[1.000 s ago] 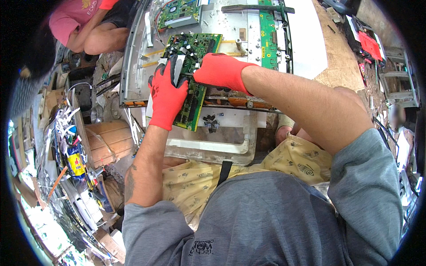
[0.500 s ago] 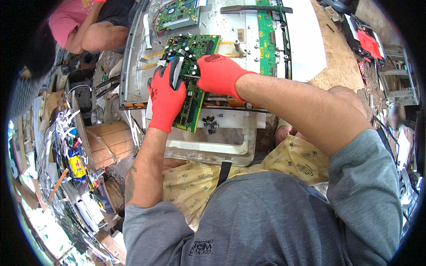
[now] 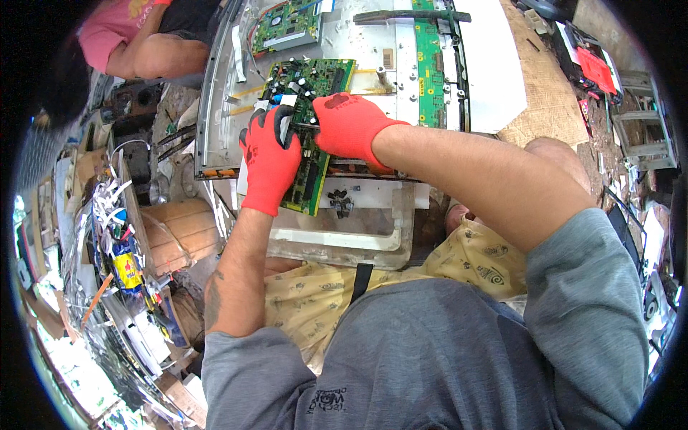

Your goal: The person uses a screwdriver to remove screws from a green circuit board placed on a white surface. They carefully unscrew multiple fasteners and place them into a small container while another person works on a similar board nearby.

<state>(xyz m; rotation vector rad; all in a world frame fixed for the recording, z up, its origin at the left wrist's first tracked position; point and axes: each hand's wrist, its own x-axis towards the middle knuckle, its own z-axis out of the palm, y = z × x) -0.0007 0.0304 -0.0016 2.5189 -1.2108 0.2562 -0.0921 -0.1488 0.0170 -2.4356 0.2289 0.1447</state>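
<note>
A long green circuit board point(image 3: 308, 195) full of small parts rests tilted across the near edge of a metal panel point(image 3: 367, 50). My left hand point(image 3: 272, 161), in a red glove with dark fingertips, is closed on the board's left side, beside a silver strip on it. My right hand point(image 3: 352, 130), gloved the same way, is curled at the board's right edge. A thin shaft seems to stick out of its fingers toward the left hand, but what it is stays hidden. Several small dark parts point(image 3: 341, 203) lie just below the panel.
A second green board point(image 3: 287, 29) and a dark bar point(image 3: 412, 14) lie on the panel. Under the near edge is a pale frame point(image 3: 344, 236). Another person's bent arm point(image 3: 168, 57) is at the upper left. Scrap and a cardboard roll point(image 3: 179, 233) crowd the left.
Both hands have shifted slightly down toward me, the right one a little to the left too. The board stays almost where it was.
</note>
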